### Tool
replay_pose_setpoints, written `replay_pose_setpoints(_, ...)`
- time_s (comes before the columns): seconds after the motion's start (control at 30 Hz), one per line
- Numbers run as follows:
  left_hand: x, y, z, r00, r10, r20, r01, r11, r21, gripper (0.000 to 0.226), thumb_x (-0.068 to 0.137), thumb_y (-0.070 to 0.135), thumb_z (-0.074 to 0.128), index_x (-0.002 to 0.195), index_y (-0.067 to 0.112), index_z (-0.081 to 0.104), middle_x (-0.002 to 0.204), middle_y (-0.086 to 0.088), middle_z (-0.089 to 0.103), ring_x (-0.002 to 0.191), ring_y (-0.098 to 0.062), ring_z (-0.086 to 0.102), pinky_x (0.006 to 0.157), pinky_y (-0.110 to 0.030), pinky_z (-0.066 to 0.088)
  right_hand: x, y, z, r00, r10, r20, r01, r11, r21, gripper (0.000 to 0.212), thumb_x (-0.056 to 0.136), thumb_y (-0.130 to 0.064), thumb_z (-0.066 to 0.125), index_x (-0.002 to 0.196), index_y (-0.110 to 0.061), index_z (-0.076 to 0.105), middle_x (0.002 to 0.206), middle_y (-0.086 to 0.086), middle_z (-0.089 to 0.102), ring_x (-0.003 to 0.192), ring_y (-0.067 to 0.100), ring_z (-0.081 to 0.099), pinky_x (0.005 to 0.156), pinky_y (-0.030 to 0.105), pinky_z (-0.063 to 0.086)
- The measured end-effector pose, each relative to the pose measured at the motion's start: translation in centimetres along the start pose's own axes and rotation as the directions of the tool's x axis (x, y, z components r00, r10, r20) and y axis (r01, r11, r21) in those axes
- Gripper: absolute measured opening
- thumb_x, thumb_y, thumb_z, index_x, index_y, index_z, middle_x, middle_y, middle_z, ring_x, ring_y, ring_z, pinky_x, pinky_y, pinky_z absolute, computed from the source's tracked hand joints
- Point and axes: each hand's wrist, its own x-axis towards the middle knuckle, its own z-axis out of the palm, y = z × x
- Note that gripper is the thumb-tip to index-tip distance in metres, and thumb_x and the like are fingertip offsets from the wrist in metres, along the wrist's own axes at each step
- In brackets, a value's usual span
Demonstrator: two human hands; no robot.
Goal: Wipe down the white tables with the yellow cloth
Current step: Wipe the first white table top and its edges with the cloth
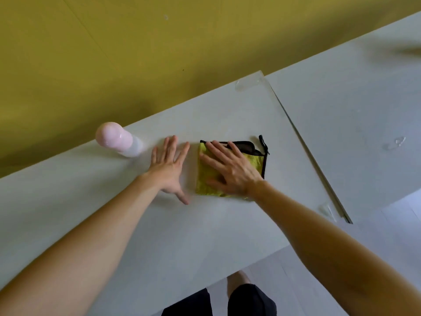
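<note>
While both forearms stretch over the worktop [136, 224], the left hand [169, 166] is flat, fingers apart. At its 3 o'clock the right hand [230, 169], fingers spread, presses the yellow cloth [206, 173], hiding its middle. Farther, at 10 o'clock, a pink bottle [118, 140] stands blurred.

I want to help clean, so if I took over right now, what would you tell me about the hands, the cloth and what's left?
Right hand: flat, fingers straight, pressing the folded yellow cloth onto the near white table.
Left hand: open, fingers spread, just left of the cloth, holding nothing.
Pink bottle: stands at the table's far edge, left of both hands.
Done: cannot tell how much has been wiped.
Left: probably most of this table, then the second white table on the right, where wet marks show.
</note>
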Motion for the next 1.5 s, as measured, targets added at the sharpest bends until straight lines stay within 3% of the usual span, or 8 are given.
replay_pose_setpoints(0.2,0.8,0.0,0.5,0.995,0.004,0.101,0.002,0.998,-0.063,0.195,0.040,0.083,0.096,0.148,0.025,-0.056,0.144,-0.018,-0.071,0.136,-0.044,-0.064,0.122,-0.075,-0.021,-3.0,4.0,0.8,0.999,0.036,0.006,-0.035,0.999,-0.021,0.083,0.106,-0.076,0.042,0.174,-0.037,0.017,0.184,0.002,-0.001,0.170,0.025,-0.004,0.136,0.058,0.008)
replay_pose_setpoints(0.43,-0.1,0.1,0.1,0.992,-0.001,0.128,0.009,0.998,-0.060,0.193,0.045,0.080,0.095,0.146,0.022,-0.058,0.144,-0.021,-0.070,0.138,-0.046,-0.062,0.122,-0.074,-0.022,7.8,9.1,-2.1,0.770,0.630,-0.100,-0.621,0.776,0.106,0.089,0.103,-0.084,0.020,0.175,-0.034,0.008,0.183,0.011,-0.007,0.169,0.032,-0.008,0.135,0.060,0.000)
replay_pose_setpoints(0.63,-0.3,0.6,-0.3,0.989,-0.012,0.147,0.019,0.999,-0.041,0.193,0.043,0.084,0.093,0.148,0.019,-0.055,0.144,-0.023,-0.069,0.138,-0.047,-0.062,0.122,-0.074,-0.022,2.4,-2.0,0.7,0.985,0.174,-0.011,-0.174,0.983,-0.060,0.088,0.103,-0.078,0.037,0.175,-0.029,0.018,0.182,0.016,-0.001,0.169,0.034,-0.003,0.134,0.061,0.009)
replay_pose_setpoints(0.93,-0.2,0.8,-0.3,0.985,-0.049,0.166,0.049,0.999,0.000,0.191,0.046,0.082,0.094,0.149,0.011,-0.051,0.143,-0.025,-0.069,0.138,-0.048,-0.062,0.124,-0.074,-0.020,5.0,0.8,0.6,0.918,-0.387,0.089,0.396,0.910,-0.123,0.087,0.108,-0.072,0.033,0.176,-0.025,0.006,0.183,0.013,-0.004,0.170,0.030,-0.007,0.136,0.057,-0.001)
replay_pose_setpoints(1.13,-0.4,1.0,-0.8,0.991,-0.069,0.115,0.077,0.995,-0.060,0.198,0.034,0.075,0.099,0.153,0.025,-0.051,0.150,-0.016,-0.067,0.143,-0.040,-0.060,0.126,-0.070,-0.020,2.1,9.1,-1.0,0.996,0.062,-0.057,-0.065,0.997,-0.051,0.079,0.108,-0.074,0.036,0.174,-0.034,0.021,0.184,0.008,-0.004,0.170,0.026,-0.007,0.134,0.061,0.010)
replay_pose_setpoints(1.3,-0.7,0.6,-0.6,0.989,-0.097,0.111,0.104,0.993,-0.060,0.199,0.034,0.073,0.101,0.152,0.027,-0.053,0.150,-0.014,-0.067,0.143,-0.038,-0.060,0.127,-0.067,-0.021,3.6,12.3,-2.4,0.861,0.497,-0.112,-0.498,0.867,0.018,0.092,0.102,-0.087,0.024,0.175,-0.032,0.011,0.183,0.012,-0.009,0.169,0.029,-0.011,0.134,0.063,0.002)
replay_pose_setpoints(1.37,-0.9,0.5,-0.5,0.991,-0.104,0.084,0.109,0.992,-0.061,0.199,0.034,0.072,0.100,0.150,0.028,-0.055,0.152,-0.014,-0.066,0.145,-0.037,-0.059,0.127,-0.066,-0.022,7.3,7.7,-2.3,0.862,0.491,-0.126,-0.490,0.871,0.039,0.106,0.098,-0.091,0.019,0.175,-0.021,0.002,0.181,0.016,-0.013,0.169,0.030,-0.012,0.135,0.062,-0.002)
replay_pose_setpoints(1.5,-2.8,1.0,0.9,0.985,-0.133,-0.109,0.132,0.991,-0.014,0.193,0.040,0.081,0.093,0.157,0.011,-0.043,0.171,-0.017,-0.042,0.162,-0.036,-0.036,0.135,-0.058,-0.007,12.8,-0.9,-0.7,0.996,0.045,-0.079,-0.046,0.999,-0.010,0.089,0.107,-0.076,0.024,0.175,-0.020,0.013,0.182,0.015,-0.003,0.170,0.029,-0.004,0.135,0.060,0.003)
